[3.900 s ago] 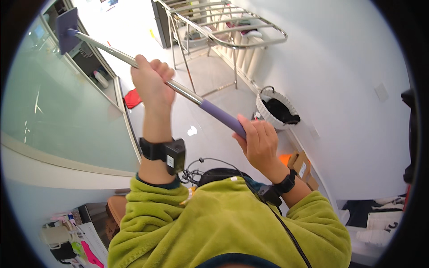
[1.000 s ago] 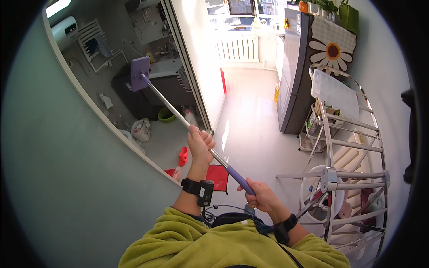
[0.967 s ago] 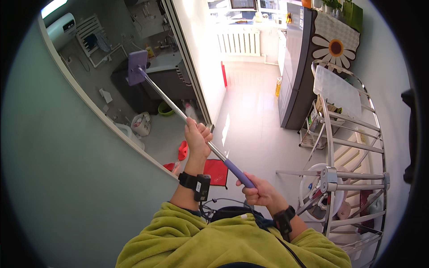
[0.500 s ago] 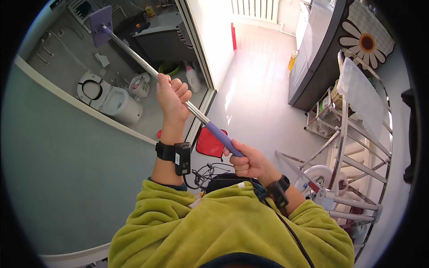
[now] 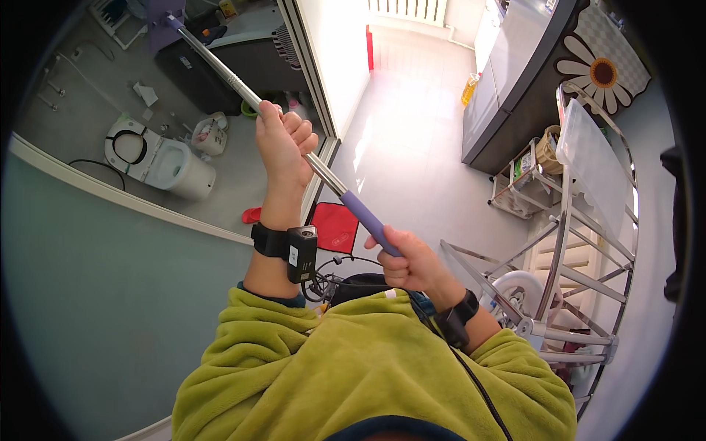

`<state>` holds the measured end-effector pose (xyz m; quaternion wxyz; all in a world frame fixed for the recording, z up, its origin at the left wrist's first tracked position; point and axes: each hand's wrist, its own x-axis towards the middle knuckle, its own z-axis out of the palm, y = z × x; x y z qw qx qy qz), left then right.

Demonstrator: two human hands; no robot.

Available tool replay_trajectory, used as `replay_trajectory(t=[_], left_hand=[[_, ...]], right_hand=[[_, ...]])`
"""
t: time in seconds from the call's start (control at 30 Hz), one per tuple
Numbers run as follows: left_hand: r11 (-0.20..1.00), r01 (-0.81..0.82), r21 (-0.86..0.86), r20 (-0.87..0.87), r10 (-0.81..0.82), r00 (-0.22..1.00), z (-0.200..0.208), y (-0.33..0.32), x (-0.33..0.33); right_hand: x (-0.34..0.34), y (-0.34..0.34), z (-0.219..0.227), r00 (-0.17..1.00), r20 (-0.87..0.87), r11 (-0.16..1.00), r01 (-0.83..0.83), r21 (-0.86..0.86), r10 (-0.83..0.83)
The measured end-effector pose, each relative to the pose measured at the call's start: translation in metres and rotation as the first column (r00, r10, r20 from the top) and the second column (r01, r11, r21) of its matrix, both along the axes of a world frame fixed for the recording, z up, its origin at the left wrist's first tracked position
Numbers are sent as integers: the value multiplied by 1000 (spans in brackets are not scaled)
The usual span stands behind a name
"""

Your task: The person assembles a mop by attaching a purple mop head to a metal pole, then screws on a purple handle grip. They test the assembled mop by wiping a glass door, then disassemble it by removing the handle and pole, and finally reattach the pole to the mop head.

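Note:
A long pole with a flat purple head, which looks like a flat mop (image 5: 362, 218), slants from the middle of the view up to the far left. My left hand (image 5: 283, 145) is closed around its metal shaft, partway along. On the purple grip at the near end, my right hand (image 5: 406, 257) is wrapped closed. The purple head (image 5: 166, 28) is raised at the upper left, in front of the bathroom area, and partly lost in the dark rim. Black devices are strapped to both of my wrists.
Beyond a door frame on the left are a toilet (image 5: 170, 165), a small bin (image 5: 210, 134) and a red slipper (image 5: 251, 215). A red mat (image 5: 334, 227) lies ahead on the floor. To the right stand a metal rack (image 5: 562, 242), a small cart (image 5: 523, 184) and a dark-sided cabinet (image 5: 507, 95).
My view has shifted, so the room's fixtures sit a little farther left. The purple head has moved up toward the rim; both hands keep their hold on the pole.

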<state>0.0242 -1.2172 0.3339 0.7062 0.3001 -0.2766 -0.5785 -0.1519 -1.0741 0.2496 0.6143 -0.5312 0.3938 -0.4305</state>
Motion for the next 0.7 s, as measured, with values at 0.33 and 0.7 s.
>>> replay_trajectory(t=[0.33,0.7], left_hand=[[993,-121,-19,-19,120,993,2,-7,-2],[1000,-18,2,-17,18,1000,-2,-1,-7]], right_hand=[[-4,-12,4,968,-182,980,152,-131,-175],[-10,-10,7,944,327,810,-162,564,-39]])
